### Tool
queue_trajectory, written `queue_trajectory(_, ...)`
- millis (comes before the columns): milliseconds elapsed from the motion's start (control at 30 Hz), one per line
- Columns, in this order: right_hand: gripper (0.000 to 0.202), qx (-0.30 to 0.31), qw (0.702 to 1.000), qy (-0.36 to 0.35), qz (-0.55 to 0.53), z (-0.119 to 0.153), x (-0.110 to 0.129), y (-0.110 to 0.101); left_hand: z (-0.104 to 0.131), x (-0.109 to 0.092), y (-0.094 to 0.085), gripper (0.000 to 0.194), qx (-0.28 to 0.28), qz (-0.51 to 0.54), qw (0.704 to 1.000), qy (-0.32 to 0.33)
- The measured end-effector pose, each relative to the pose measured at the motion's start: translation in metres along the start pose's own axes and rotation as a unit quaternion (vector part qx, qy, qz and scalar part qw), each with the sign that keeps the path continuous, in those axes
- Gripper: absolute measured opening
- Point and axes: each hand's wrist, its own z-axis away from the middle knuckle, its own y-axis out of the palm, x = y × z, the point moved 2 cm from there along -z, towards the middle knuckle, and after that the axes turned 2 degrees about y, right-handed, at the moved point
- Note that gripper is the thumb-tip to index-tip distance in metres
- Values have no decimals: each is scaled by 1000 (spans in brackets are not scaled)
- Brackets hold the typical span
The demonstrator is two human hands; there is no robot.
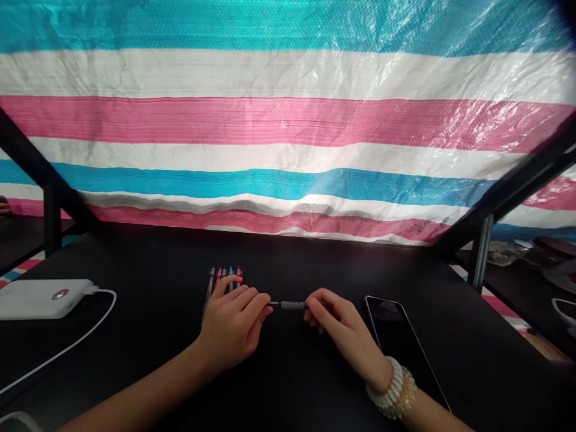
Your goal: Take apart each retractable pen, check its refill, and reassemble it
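Between my two hands a slim dark pen [292, 305] lies level, just above the black table. Its left end is pinched in the fingers of my left hand [238, 318]. The thumb and fingertips of my right hand [335, 315] close on its other end. Behind my left hand, several pens [225, 273] with clear barrels and red, blue and dark tops lie side by side; the hand hides their lower parts. White and pale gold beaded bracelets circle my right wrist.
A phone [400, 330] lies right of my right hand. At the left are a white power bank [45, 299] and its white cable [85, 339]. Striped plastic sheeting [279, 120] rises behind the black table [148, 258], between dark frame bars [504, 198].
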Motion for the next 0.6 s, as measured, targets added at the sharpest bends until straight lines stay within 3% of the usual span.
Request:
queue_trajectory(133,44,6,1000,1,8,0,-1,1,0,-1,-1,10,-2,4,1000,3)
queue_trajectory(300,22,-31,1000,-2,-2,-1,-1,-1,-1,-1,-2,11,-4,1,1000,0)
queue_trajectory(500,39,-4,1000,7,-29,-1,1,1,-1,-1,-3,12,1,7,1000,-1)
queue_trajectory(600,34,-14,1000,1,-21,-1,0,0,-1,-1,-3,12,-4,7,1000,-1)
